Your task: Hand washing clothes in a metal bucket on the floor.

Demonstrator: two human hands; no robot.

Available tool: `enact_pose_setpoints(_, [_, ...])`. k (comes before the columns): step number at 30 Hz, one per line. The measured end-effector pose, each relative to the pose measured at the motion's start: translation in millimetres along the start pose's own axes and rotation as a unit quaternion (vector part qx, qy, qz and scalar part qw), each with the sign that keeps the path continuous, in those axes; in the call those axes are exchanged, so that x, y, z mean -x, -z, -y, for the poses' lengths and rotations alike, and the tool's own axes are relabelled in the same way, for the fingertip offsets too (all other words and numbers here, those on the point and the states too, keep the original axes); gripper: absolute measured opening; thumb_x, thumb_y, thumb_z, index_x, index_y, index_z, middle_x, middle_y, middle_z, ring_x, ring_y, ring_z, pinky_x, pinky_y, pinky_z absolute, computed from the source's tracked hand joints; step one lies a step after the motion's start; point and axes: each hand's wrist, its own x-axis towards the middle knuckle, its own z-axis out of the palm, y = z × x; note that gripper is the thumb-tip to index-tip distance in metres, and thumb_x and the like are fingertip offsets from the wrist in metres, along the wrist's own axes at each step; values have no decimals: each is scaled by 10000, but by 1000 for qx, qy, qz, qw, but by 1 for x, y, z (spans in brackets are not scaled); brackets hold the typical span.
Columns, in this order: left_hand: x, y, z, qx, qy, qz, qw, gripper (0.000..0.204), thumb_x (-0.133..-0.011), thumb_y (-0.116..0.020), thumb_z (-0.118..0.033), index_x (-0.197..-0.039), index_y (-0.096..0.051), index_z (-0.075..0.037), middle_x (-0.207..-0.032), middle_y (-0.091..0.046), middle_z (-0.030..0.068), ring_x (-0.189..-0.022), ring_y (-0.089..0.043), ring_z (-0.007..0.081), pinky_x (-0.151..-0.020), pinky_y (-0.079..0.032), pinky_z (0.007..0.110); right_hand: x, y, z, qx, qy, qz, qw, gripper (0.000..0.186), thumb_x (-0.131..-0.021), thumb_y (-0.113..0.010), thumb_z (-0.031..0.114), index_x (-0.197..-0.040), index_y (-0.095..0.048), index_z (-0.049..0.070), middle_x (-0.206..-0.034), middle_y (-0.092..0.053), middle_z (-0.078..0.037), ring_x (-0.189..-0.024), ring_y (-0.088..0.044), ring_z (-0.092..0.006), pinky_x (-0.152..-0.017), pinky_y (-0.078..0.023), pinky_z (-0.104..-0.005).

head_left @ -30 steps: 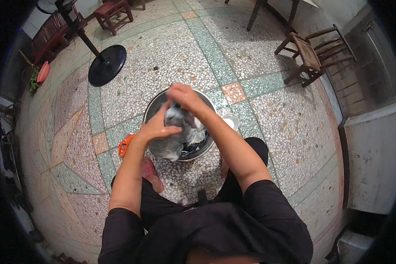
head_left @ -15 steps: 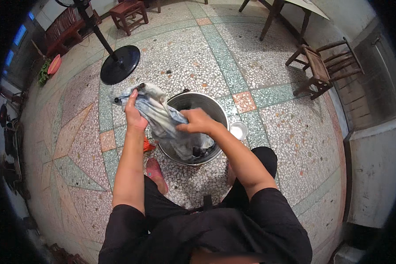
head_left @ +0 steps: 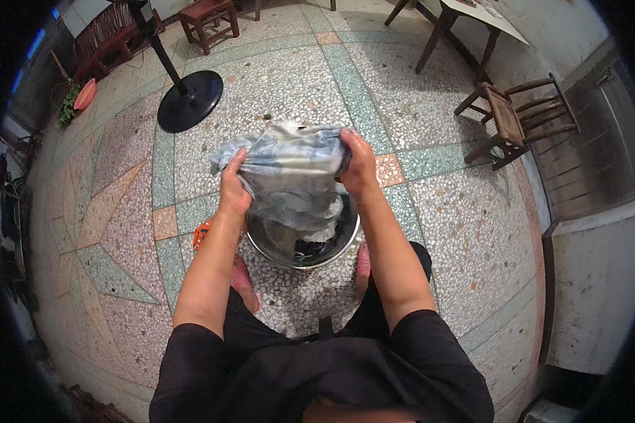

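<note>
A wet-looking garment (head_left: 289, 158), pale blue, white and grey, is stretched between my two hands above a round metal pot (head_left: 259, 252). My left hand (head_left: 234, 185) is closed on its left part, thumb on top. At its right end my right hand (head_left: 358, 161) grips a bunched edge. The lower folds of the cloth hang down into the pot's opening and hide its far rim. Inside the pot, dark and white cloth (head_left: 316, 247) shows near the front wall. I cannot make out what kind of garment I hold.
An orange patterned thing (head_left: 202, 233) lies left of the pot, partly behind my left forearm. My feet in pink footwear flank the pot. Beyond stands a black round fan base (head_left: 190, 101). A wooden chair (head_left: 504, 123) is at the right, a table (head_left: 476, 17) at the far right.
My right hand has moved from the garment's middle, over the pot, up and right to its end. The garment is now spread wide between both hands. My left hand has shifted slightly right.
</note>
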Motion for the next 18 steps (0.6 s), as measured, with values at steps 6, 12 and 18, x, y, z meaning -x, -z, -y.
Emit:
enact_pose_setpoints(6, [-9, 2, -6, 23, -72, 41, 996, 235, -821, -546, -199, -975, -567, -22, -945, -604, 98, -887, -573, 239, -841, -434, 362, 8, 8, -4, 427, 49, 94, 898, 364, -697, -604, 294, -954, -567, 39, -888, -584, -114, -839, -568, -227, -703, -452, -334])
enact_pose_setpoints(12, [-11, 12, -11, -43, -68, -79, 994, 335, -856, -504, -291, -1072, -517, -35, -1003, -586, 137, -869, -584, 255, -790, -467, 400, 22, 9, -18, 487, 36, 215, 846, 299, -629, -632, 256, -846, -630, 50, -784, -617, -93, -680, -588, -232, -662, -472, -339])
enact_pose_setpoints(18, [-9, -4, 60, -48, 107, -15, 993, 370, -801, -565, -386, -1004, -548, -77, -842, -584, 92, -749, -579, 190, -658, -480, 340, 18, -19, -78, 378, 98, 61, 919, 177, -658, -611, 192, -749, -551, 52, -676, -551, -100, -645, -559, -224, -584, -467, -345])
